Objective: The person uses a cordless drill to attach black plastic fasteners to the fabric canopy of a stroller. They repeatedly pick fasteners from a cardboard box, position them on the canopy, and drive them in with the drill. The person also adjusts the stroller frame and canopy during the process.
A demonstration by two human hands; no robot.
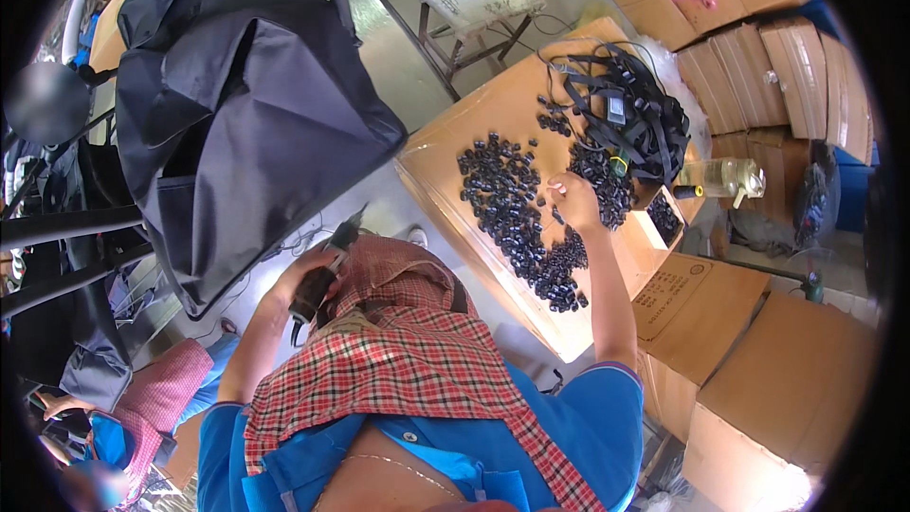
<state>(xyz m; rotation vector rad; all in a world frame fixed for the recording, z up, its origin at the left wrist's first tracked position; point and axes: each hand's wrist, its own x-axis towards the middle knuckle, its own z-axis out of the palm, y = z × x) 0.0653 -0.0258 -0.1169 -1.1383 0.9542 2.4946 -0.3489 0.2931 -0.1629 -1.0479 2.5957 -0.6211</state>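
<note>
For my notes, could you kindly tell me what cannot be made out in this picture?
Head view:
Right grip: anything pinched there is too small to identify.
Black tool: middle covered by the left grip.
Small black parts: heaped over one another, uncountable.
Black fabric: blocks whatever lies behind it.
Co-worker: head blurred.

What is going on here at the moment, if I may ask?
The person's left hand grips a dark handheld tool, tip pointing forward. The right hand is over small black parts spread on a tan table; whether it pinches one is too small to tell. Black straps lie heaped farther along the table, and a large black fabric item is to the left.
</note>
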